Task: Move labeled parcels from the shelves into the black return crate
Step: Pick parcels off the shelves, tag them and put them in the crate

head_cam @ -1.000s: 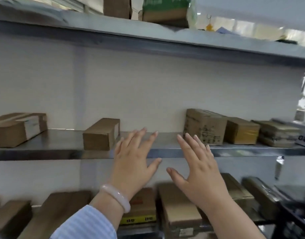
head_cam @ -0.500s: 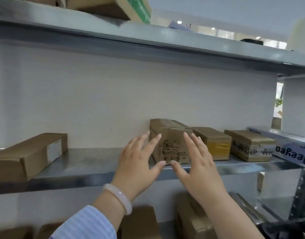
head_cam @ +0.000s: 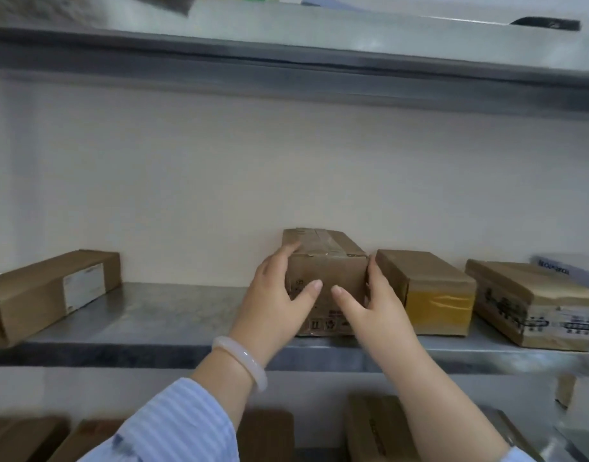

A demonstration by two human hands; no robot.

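Note:
A tall brown cardboard parcel (head_cam: 326, 268) with taped top stands on the middle metal shelf (head_cam: 173, 315). My left hand (head_cam: 276, 301) grips its left side, fingers round the upper left corner and thumb on the front face. My right hand (head_cam: 369, 301) grips its right side, thumb on the front, fingers hidden between this parcel and the one beside it. The black return crate is not in view.
Right of the held parcel lie a parcel with yellow tape (head_cam: 429, 291) and a printed parcel (head_cam: 533, 305). A long box with a white label (head_cam: 50, 295) lies at the left. More boxes (head_cam: 376, 428) sit on the lower shelf; another shelf (head_cam: 286, 58) runs overhead.
Both hands, open and reaching before, have closed in on the tall parcel and now hold its sides. The view has shifted right, bringing that parcel to the centre.

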